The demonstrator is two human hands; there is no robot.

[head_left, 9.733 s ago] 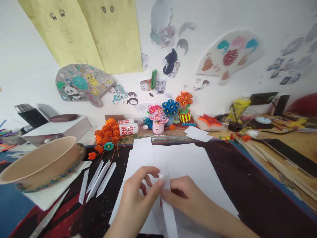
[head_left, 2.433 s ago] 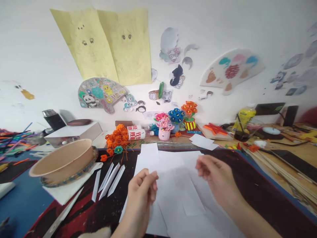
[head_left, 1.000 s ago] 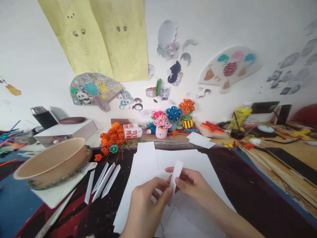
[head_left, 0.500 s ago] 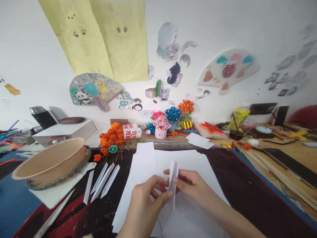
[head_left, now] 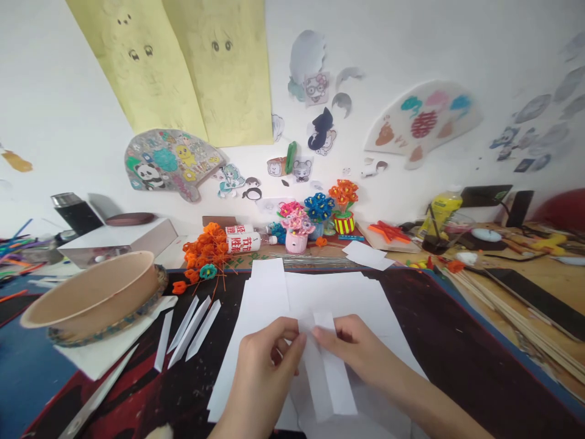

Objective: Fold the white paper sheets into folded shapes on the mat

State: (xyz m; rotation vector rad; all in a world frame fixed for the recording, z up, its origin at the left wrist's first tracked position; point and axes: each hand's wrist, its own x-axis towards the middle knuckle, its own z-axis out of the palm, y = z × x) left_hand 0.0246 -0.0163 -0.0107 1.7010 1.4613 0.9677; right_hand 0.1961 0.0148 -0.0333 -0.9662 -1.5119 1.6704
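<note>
A creased white paper piece [head_left: 326,372], longer than it is wide, is held above a stack of white sheets [head_left: 256,305]. My left hand [head_left: 267,366] pinches its upper left edge between thumb and fingers. On the other side, my right hand [head_left: 359,347] grips the upper right part, its thumb on the front and fingers behind. A lengthwise fold shows down the paper's middle, and its lower end spreads open. Several narrow folded paper strips [head_left: 189,332] lie on the dark mat to the left.
Scissors [head_left: 98,396] and a beige bowl [head_left: 91,292] are at the left. Orange pipe-cleaner flowers [head_left: 208,247], bottles [head_left: 244,242] and small flower pots [head_left: 296,241] stand or lie behind the mat. Thin sticks [head_left: 503,323] and a dark flat device [head_left: 539,302] are at the right.
The held paper, narrow and nearly edge-on before, has been turned and opened wider, its lower end now toward the right. Both hands have shifted slightly, and the view has tilted down a little.
</note>
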